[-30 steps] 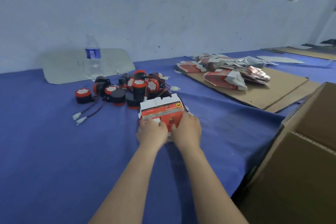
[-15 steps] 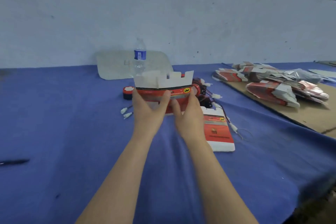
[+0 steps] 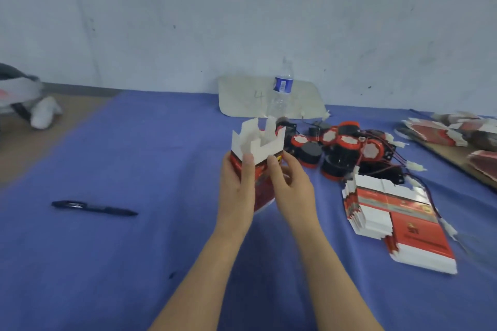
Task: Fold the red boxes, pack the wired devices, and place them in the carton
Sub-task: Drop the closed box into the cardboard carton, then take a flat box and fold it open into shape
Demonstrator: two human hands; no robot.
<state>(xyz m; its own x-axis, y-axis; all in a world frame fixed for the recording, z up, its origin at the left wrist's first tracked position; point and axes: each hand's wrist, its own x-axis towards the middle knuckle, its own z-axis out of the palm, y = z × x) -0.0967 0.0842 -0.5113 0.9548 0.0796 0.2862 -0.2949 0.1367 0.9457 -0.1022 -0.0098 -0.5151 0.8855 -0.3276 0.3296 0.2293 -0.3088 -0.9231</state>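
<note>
Early stage: both hands, left hand (image 3: 236, 191) and right hand (image 3: 291, 185), grip one half-erected red box (image 3: 258, 158); wired devices (image 3: 341, 153) unpacked, flat boxes (image 3: 395, 220) remain.

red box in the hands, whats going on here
A person is folding a red box into shape, holding it upright above the blue table. The left hand grips its left side and the right hand pinches its right side; the white top flaps stand open. A stack of flat boxes lies to the right, with the pile of wired devices behind it, none in hand.
</note>
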